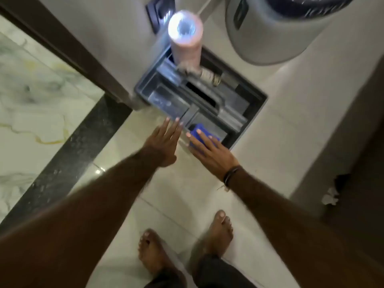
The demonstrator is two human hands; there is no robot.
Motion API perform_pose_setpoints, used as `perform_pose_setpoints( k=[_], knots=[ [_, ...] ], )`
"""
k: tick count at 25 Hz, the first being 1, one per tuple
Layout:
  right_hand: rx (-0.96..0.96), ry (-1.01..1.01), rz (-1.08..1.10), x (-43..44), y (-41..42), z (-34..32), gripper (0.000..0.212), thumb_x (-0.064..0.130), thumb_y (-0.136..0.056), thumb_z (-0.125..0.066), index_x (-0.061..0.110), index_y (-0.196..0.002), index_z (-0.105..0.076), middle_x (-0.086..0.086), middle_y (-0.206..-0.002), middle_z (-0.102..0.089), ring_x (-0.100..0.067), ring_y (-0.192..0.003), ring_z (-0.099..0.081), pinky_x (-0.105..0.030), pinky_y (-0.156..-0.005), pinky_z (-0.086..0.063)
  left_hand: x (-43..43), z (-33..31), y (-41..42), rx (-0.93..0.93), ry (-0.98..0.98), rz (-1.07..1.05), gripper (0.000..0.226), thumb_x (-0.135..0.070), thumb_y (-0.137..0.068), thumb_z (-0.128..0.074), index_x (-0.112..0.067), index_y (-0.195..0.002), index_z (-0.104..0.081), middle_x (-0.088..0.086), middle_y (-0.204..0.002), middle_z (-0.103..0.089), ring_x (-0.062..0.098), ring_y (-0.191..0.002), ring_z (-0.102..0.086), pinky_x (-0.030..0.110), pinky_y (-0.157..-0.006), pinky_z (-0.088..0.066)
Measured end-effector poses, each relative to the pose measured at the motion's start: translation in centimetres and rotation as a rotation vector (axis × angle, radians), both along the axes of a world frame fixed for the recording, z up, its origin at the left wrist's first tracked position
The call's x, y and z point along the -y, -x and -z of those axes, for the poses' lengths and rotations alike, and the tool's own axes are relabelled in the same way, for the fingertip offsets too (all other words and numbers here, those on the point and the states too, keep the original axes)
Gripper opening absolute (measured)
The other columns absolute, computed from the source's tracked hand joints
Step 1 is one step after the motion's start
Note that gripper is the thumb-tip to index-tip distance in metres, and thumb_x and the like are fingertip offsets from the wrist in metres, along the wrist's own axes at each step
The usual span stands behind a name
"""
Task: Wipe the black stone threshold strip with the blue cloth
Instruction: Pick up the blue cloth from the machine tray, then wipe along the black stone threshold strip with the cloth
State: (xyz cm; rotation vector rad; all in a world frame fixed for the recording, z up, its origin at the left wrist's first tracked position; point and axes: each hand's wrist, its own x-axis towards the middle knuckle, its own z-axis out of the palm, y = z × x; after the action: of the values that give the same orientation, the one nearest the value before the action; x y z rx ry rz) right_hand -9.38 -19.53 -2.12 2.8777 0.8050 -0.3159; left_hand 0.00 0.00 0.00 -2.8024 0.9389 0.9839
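Observation:
The black stone threshold strip (68, 159) runs diagonally across the floor at left, between marble flooring and pale tiles, speckled with dust. A blue cloth (199, 133) lies at the near corner of a grey caddy (255, 117) on the floor. My right hand (209, 151) rests flat on the cloth, fingers spread over it, not closed around it. My left hand (164, 142) is stretched out flat beside it, fingers apart, fingertips at the caddy's near edge, holding nothing. Both arms reach forward from the bottom of the view.
A pink bottle with a clear top (185, 36) stands in the caddy. A grey bin (270, 32) sits behind it. A dark door frame (62, 44) meets the strip at left. My bare feet (185, 246) stand on the pale tiles. Crumpled white paper (330, 197) lies at right.

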Motion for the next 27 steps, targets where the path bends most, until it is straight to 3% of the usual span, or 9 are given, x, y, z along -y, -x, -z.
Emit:
perform_pose_setpoints(
  k=[2, 4, 6, 9, 11, 13, 16, 21, 27],
  knots=[
    [0.112, 0.039, -0.184, 1.2, -1.7, 3.0, 0.064, 0.007, -0.09, -0.043, 0.019, -0.151, -0.03, -0.003, -0.16, -0.029, -0.027, -0.146, -0.03, -0.04, -0.114, -0.037, -0.2, 2.6, -0.8, 0.068, 0.025, 0.022, 0.1, -0.028, -0.09, -0.067, -0.008, -0.161, 0.001, 0.015, -0.17, 0.007, 0.035, -0.156, 0.002, 0.049, -0.125, -0.008],
    [0.132, 0.173, -0.322, 2.7, -3.1, 3.8, 0.084, 0.003, -0.081, -0.043, 0.012, -0.154, -0.004, -0.008, -0.164, -0.006, -0.031, -0.15, -0.009, -0.042, -0.12, -0.024, -0.1, 3.6, -1.8, 0.111, -0.021, 0.077, 0.109, -0.032, -0.089, -0.068, -0.007, -0.159, 0.011, 0.014, -0.168, 0.018, 0.037, -0.155, 0.011, 0.049, -0.125, -0.009],
    [0.153, 0.241, -0.426, 3.7, -3.4, 4.4, 0.087, -0.001, -0.077, -0.04, 0.007, -0.151, 0.005, -0.011, -0.163, -0.002, -0.035, -0.15, -0.004, -0.043, -0.12, -0.02, -0.3, 4.5, -1.5, 0.127, -0.048, 0.104, 0.113, -0.034, -0.088, -0.069, -0.008, -0.158, 0.016, 0.013, -0.168, 0.022, 0.037, -0.154, 0.014, 0.049, -0.125, -0.009],
    [0.132, 0.152, -0.488, 4.7, -4.5, 4.1, 0.077, -0.013, -0.075, -0.042, 0.003, -0.148, -0.026, -0.015, -0.158, -0.032, -0.038, -0.148, -0.021, -0.046, -0.115, -0.032, -0.2, 4.3, -1.5, 0.11, -0.035, 0.09, 0.114, -0.039, -0.089, -0.069, -0.008, -0.158, 0.017, 0.012, -0.168, 0.022, 0.036, -0.154, 0.015, 0.048, -0.126, -0.009],
    [0.059, 0.079, -0.503, 5.1, -5.7, 3.1, 0.07, -0.011, -0.075, -0.063, 0.006, -0.14, -0.046, -0.014, -0.15, -0.046, -0.038, -0.144, -0.03, -0.047, -0.113, -0.037, 0.0, 4.0, -1.9, 0.109, -0.05, 0.101, 0.114, -0.041, -0.09, -0.069, -0.008, -0.158, 0.016, 0.013, -0.168, 0.021, 0.036, -0.155, 0.014, 0.048, -0.127, -0.009],
    [-0.117, -0.061, -0.349, 4.4, -5.6, 1.9, 0.067, 0.0, -0.074, -0.077, 0.009, -0.136, -0.054, -0.012, -0.145, -0.053, -0.036, -0.141, -0.039, -0.048, -0.109, -0.039, -0.1, 3.2, -1.8, 0.089, -0.062, 0.098, 0.113, -0.04, -0.09, -0.069, -0.007, -0.158, 0.015, 0.013, -0.168, 0.019, 0.036, -0.155, 0.013, 0.047, -0.127, -0.01],
    [-0.339, -0.432, 0.195, 2.3, -4.1, -1.3, 0.048, 0.01, -0.088, -0.065, 0.018, -0.134, -0.056, -0.008, -0.138, -0.06, -0.032, -0.133, -0.051, -0.048, -0.103, -0.046, -1.3, 0.7, -0.7, 0.046, -0.071, 0.021, 0.111, -0.037, -0.091, -0.068, -0.007, -0.158, 0.014, 0.012, -0.168, 0.019, 0.035, -0.155, 0.013, 0.045, -0.126, -0.007],
    [-0.36, -0.843, 0.91, -1.7, -1.1, -8.2, 0.025, 0.023, -0.1, -0.047, 0.013, -0.12, -0.059, -0.011, -0.094, -0.067, -0.028, -0.085, -0.063, -0.039, -0.072, -0.052, -6.8, -5.7, 3.7, 0.01, -0.114, -0.095, 0.109, -0.044, -0.093, -0.065, -0.01, -0.158, 0.015, 0.01, -0.168, 0.021, 0.033, -0.155, 0.016, 0.043, -0.125, -0.003],
    [-0.465, -0.838, 1.176, -4.8, 0.1, -13.7, 0.029, 0.031, -0.099, -0.05, 0.004, -0.102, -0.058, -0.018, -0.089, -0.059, -0.031, -0.081, -0.056, -0.037, -0.07, -0.045, -18.0, -13.4, 10.3, -0.083, -0.191, -0.383, 0.107, -0.043, -0.096, -0.059, -0.012, -0.155, 0.025, 0.008, -0.164, 0.032, 0.032, -0.151, 0.027, 0.045, -0.125, 0.002]
  ],
)
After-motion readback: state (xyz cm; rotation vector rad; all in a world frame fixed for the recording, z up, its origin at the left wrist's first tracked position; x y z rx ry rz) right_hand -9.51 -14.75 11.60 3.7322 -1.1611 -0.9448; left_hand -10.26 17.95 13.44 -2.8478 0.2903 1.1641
